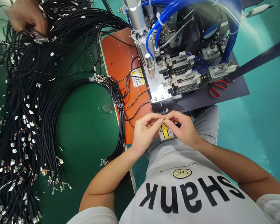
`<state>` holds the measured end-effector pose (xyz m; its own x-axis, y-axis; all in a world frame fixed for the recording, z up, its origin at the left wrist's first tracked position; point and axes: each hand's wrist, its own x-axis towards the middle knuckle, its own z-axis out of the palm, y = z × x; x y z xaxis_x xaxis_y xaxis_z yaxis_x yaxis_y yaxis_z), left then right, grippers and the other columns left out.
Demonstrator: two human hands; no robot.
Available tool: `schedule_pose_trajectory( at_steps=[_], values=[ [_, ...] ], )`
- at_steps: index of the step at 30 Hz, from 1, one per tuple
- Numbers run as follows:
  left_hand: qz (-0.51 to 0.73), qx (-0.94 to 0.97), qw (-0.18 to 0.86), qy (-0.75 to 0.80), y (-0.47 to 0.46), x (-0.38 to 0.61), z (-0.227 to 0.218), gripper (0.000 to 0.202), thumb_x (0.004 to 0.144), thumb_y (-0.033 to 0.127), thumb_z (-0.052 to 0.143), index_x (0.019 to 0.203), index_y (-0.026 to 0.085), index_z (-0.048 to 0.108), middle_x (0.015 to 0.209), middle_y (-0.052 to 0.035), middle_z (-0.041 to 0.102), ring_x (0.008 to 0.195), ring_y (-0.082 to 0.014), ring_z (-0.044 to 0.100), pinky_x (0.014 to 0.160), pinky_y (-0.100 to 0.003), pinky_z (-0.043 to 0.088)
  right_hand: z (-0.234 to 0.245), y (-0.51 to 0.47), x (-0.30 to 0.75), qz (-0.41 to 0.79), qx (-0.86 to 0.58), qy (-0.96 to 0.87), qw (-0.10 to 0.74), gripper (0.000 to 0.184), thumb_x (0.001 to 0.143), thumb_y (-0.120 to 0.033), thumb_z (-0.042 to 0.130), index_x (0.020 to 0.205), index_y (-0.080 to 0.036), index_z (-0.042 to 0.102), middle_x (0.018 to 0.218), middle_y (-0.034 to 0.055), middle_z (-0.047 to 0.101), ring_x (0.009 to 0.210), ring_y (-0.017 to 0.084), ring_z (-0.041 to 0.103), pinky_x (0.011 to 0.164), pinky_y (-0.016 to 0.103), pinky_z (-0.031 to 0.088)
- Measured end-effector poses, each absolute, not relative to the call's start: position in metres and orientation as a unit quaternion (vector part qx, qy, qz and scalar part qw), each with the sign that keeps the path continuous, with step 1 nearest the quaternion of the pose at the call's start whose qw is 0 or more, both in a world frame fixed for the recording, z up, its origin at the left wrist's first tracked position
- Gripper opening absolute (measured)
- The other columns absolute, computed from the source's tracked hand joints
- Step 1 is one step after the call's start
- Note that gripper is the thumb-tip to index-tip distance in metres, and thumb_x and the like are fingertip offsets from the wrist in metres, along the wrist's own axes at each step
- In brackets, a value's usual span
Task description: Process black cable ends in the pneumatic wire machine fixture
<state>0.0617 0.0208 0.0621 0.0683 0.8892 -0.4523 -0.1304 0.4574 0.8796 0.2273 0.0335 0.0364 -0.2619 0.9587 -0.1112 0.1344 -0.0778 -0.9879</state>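
My left hand (pixel 146 130) and my right hand (pixel 182 127) meet fingertip to fingertip at the front of a metal machine (pixel 160 90). Thumb and forefinger are pinched together on each hand. Between them shows a tiny yellowish bit, too small to name and mostly covered by the fingers. Just below the fingertips is a label with a yellow arrow (pixel 165 132). Left of my left hand, a bundle of black cables (pixel 121 124) curves over the edge of an orange plate (pixel 136 112), with coloured wire ends at its lower tip.
Large heaps of black cables (pixel 32 102) with metal connectors cover the left of the green table (pixel 84 124). Another person's hand (pixel 29 18) is among them at the upper left. Blue air hoses (pixel 175 12) run over the machine. Red-handled scissors (pixel 218 88) lie at its right.
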Motion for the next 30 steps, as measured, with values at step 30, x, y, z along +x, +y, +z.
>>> schedule_pose_trajectory(
  at_steps=[30],
  values=[
    [0.414, 0.28, 0.659, 0.562, 0.0254, 0.0661, 0.0595, 0.018, 0.077, 0.032, 0.078, 0.084, 0.018, 0.068, 0.06, 0.0048, 0.05, 0.048, -0.0047, 0.04, 0.039, -0.016, 0.037, 0.0386, 0.0324, 0.2243, 0.469, -0.481, -0.627, 0.393, 0.01, 0.091, -0.02, 0.057, 0.082, -0.023, 0.058, 0.077, 0.0004, 0.059, 0.072, 0.016, 0.054, 0.068, 0.031, 0.043]
  ],
)
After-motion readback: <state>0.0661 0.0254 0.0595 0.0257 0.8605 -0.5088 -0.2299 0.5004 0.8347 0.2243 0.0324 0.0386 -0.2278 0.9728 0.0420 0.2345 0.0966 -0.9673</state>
